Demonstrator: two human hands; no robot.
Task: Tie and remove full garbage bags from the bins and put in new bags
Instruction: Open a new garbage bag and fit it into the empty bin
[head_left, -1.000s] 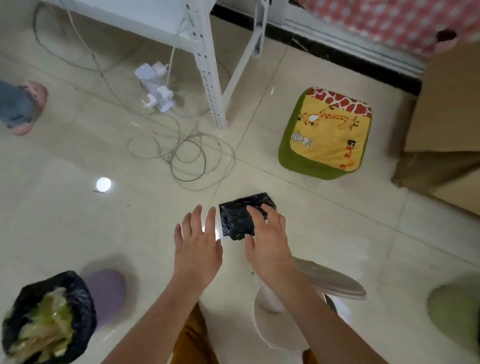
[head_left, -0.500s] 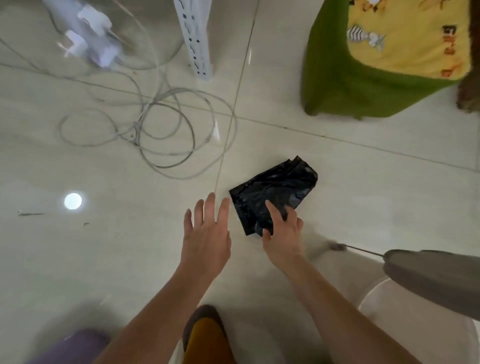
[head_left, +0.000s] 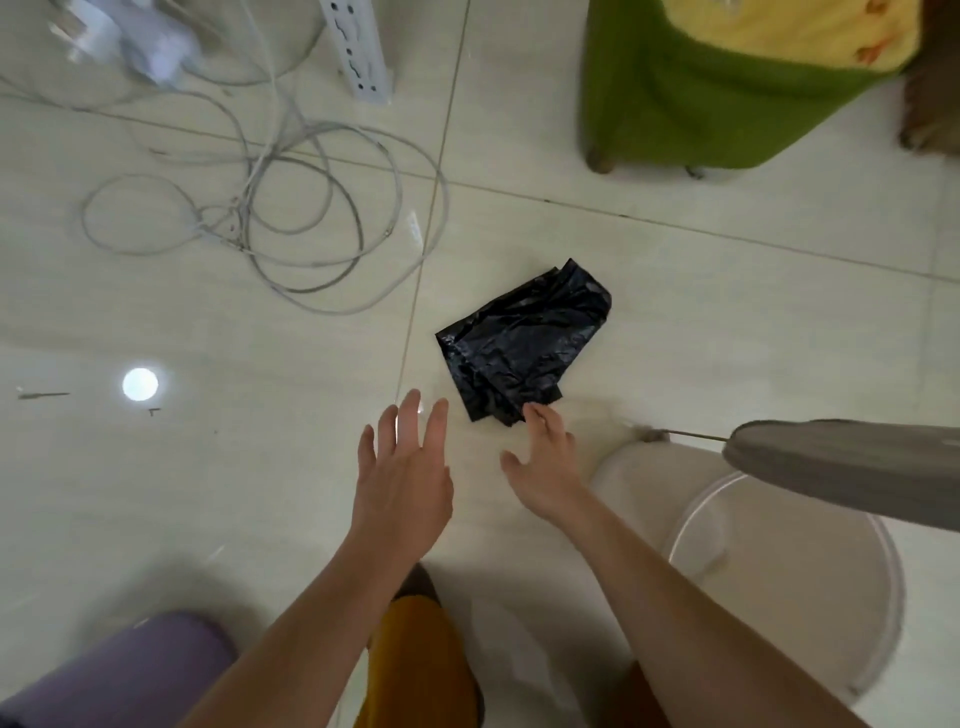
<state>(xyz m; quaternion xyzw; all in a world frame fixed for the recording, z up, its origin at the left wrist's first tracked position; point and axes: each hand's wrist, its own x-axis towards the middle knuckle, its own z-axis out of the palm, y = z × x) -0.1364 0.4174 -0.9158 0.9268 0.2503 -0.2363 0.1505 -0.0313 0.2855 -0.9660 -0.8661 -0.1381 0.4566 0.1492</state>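
Both forearms are bare from the lower edge of the view to the wrists, with no sleeve in sight. The left hand (head_left: 402, 480) and the right hand (head_left: 543, 467) are bare too: no glove, ring, watch or band shows on either. Between the arms, at the lower middle, a mustard-yellow garment (head_left: 415, 670) covers one leg; its cloth looks plain and unpatterned, and its far end meets a darker brownish patch that is too blurred to identify. A sliver of similar brownish-orange cloth (head_left: 636, 699) shows under the right forearm.
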